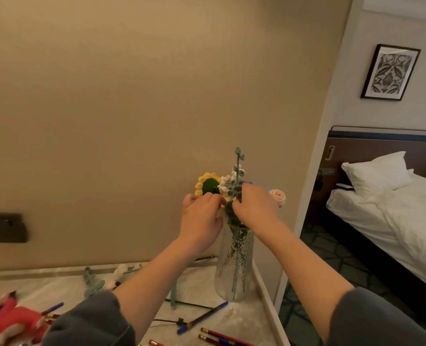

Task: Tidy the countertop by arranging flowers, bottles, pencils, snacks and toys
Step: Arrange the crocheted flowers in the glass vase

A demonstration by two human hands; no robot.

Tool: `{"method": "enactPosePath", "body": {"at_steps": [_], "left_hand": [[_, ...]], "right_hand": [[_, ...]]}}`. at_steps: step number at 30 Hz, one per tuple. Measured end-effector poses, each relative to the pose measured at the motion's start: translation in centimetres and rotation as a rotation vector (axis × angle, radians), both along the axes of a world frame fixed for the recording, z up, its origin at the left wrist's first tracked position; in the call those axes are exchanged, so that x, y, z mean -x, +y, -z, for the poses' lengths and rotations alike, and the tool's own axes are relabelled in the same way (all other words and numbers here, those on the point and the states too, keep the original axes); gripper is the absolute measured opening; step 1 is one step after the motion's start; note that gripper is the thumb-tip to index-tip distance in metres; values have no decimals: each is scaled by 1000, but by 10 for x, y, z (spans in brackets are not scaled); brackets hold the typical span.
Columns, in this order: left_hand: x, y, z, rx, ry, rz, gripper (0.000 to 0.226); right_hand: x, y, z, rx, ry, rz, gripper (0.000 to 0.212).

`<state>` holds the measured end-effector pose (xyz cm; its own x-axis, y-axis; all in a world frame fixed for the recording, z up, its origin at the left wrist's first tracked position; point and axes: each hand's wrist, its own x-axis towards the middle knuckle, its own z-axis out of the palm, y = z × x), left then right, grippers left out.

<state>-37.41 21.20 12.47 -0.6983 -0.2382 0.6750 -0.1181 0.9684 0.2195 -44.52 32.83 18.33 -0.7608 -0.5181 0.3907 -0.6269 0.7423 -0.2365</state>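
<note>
Beige wall (pixel 132 96) is noted behind the worktop (pixel 207 278). A bed (pixel 394 221) with white linen is seen at right, past the wall's corner.

The worktop is pale and marbled. A clear textured glass vase (pixel 234 265) is stood upright near its right edge, close to the wall.

Crochet flowers (pixel 225 186) are bunched in the vase, with the stems visible through the glass. A yellow sunflower (pixel 208 184) is placed at left of the bunch, a pink rose (pixel 278 197) at right, and a grey-green sprig (pixel 238 166) rises tallest at the middle.

Left hand (pixel 202 221) is raised to the bunch just under the sunflower; its grip is curled in on the crochet flowers. Right hand (pixel 257 208) is raised beside it; its grip is closed on the grey-green sprig above the vase mouth. The two hands are nearly touching.

A red plush toy (pixel 12 320) is laid at the near left. Loose crochet stems (pixel 94 283) are laid by the wall, partly hidden by the left forearm. A blue pen (pixel 202 318) is laid in front of the vase, and red pencils (pixel 222 339) are cut by the lower edge.
</note>
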Motion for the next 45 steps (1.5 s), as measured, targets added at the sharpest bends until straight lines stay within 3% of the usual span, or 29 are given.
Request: {"method": "enactPosePath", "body": {"at_steps": [5, 11, 14, 20, 26, 34, 40, 45], "left_hand": [[-5, 3, 1, 5, -68, -11, 38], [7, 18, 2, -114, -210, -86, 46], [10, 21, 8, -140, -215, -98, 30], [5, 20, 14, -343, -193, 112, 14], [5, 33, 12, -582, -240, 256, 30], [2, 19, 14, -635, -144, 142, 22], [0, 4, 13, -746, -100, 155, 34], [-2, 4, 19, -730, -146, 215, 48]], "right_hand": [[0, 5, 3, -5, -31, 8, 28], [-2, 12, -3, 121, 40, 17, 9], [-1, 18, -6, 140, 74, 20, 7], [7, 17, -12, 252, 44, -27, 11], [8, 2, -13, 314, -61, -64, 12], [6, -7, 5, 31, -19, -53, 17], [1, -11, -3, 0, 275, -19, 19], [2, -7, 3, -136, 227, 17, 23]]}}
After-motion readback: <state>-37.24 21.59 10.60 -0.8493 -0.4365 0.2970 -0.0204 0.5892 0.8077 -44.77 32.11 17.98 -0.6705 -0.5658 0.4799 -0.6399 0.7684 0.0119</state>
